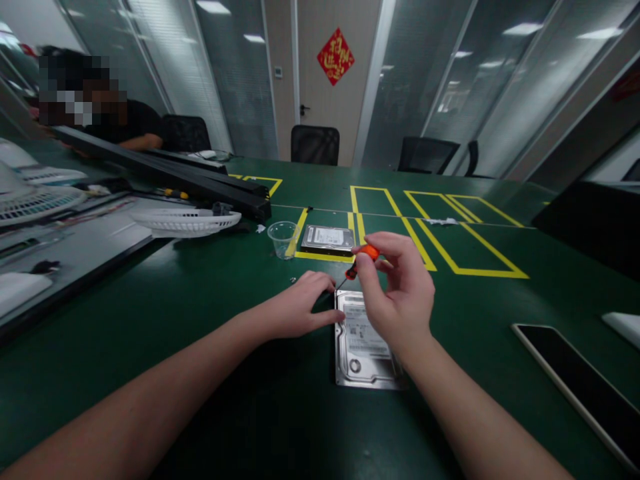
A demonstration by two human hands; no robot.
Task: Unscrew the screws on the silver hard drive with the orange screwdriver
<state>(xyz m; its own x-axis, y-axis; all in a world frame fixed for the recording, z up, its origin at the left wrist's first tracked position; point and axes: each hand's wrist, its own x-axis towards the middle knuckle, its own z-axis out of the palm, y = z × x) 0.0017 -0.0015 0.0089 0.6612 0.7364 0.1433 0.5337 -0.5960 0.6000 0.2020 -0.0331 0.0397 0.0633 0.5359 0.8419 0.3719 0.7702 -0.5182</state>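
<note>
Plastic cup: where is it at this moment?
In the head view the cup stands left of centre on the table, just left of the far hard drive and beyond the left hand.

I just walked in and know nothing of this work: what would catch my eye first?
In the middle, the right hand pinches an orange-handled screwdriver, its tip down at the far left corner of a silver hard drive that the left hand steadies on the green table. Behind them lie a second hard drive and a plastic cup by yellow tape outlines, and a red ornament hangs on the far door.
</note>
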